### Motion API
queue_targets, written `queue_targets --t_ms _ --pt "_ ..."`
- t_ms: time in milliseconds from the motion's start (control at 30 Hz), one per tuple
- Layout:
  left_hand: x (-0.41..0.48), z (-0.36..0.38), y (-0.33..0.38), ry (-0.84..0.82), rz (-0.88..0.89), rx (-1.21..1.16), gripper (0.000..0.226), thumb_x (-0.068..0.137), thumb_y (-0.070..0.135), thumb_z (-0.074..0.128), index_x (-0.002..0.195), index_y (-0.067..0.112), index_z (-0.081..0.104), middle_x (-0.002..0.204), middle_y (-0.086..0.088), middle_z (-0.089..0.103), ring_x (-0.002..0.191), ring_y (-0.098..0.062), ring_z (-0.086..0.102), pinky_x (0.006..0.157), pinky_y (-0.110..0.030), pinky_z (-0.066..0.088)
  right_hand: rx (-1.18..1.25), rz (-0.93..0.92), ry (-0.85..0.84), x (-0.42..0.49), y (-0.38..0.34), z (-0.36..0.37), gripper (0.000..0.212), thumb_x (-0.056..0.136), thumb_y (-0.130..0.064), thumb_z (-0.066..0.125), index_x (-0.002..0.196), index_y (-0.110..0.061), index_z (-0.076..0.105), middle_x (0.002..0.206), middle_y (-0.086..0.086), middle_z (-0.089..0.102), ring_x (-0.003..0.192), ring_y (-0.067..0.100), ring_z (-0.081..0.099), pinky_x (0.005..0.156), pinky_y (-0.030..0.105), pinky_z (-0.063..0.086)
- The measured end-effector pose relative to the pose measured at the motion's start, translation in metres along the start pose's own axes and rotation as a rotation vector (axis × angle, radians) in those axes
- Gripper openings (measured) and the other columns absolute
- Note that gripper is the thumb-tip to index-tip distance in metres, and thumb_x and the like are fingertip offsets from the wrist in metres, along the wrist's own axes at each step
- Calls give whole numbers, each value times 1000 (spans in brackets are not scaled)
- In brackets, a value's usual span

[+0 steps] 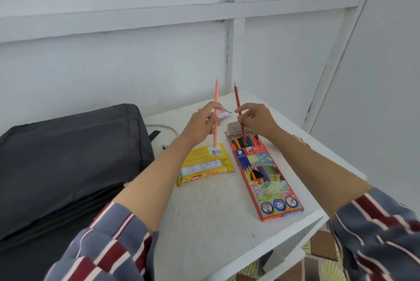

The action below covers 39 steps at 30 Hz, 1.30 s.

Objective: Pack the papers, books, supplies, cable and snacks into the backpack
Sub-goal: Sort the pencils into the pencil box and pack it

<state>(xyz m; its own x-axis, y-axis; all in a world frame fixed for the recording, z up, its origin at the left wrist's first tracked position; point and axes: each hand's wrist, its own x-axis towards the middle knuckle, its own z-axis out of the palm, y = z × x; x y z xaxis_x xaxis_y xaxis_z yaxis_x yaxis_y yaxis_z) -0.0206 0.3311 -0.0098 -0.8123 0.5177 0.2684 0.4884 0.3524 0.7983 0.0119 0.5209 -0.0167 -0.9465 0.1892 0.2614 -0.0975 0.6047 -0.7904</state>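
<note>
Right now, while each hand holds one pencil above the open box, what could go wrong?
The pencil box lies open, pencils showing at its mouth; lifted before the flap closes, they might slide out.
Each pencil is only pinched, the pink pencil by the left hand, the red pencil by the right hand; either could slip.
The box's near corner lies near the edge of the table; a nudge may push it off.

The left hand [200, 121] held a pink pencil [216, 103] upright; the right hand [256, 119] pinched a red pencil [238, 108] over the open pencil box [266, 174] near the tabletop's [204, 212] right edge
</note>
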Motion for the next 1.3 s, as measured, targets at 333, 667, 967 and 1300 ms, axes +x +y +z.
queue_targets --t_ms 333,667,967,1300 --pt "36 32 -7 -127 -185 23 37 94 5 46 127 20 45 94 -19 60 80 -22 54 67 -25 47 58 -13 -103 31 30 3 33 72 5 73 103 -7 68 89 5 67 81 12 61 65 1 42" --pt "51 49 -18 -33 -312 -19 37 94 3 46 129 17 46 97 -13 59 84 -23 58 62 -20 50 -18 -153 -294 50 44 10 36 76 -10 75 110 -4 64 96 6 63 72 12 58 65 9 46" --pt "52 47 -18 -24 -375 -13 40 94 3 45 131 19 46 94 -10 59 82 -20 59 65 -24 50 -342 -197 -539 49 54 13 78 69 -28 80 138 -20 44 142 8 41 129 25 37 106 42 32" --pt "44 40 -16 -35 -393 15 43 94 5 44 135 20 43 96 -9 61 87 -18 60 69 -26 51 -613 -229 -765 41 48 1 50 95 -47 43 138 -23 45 150 0 35 141 20 24 114 44 5"
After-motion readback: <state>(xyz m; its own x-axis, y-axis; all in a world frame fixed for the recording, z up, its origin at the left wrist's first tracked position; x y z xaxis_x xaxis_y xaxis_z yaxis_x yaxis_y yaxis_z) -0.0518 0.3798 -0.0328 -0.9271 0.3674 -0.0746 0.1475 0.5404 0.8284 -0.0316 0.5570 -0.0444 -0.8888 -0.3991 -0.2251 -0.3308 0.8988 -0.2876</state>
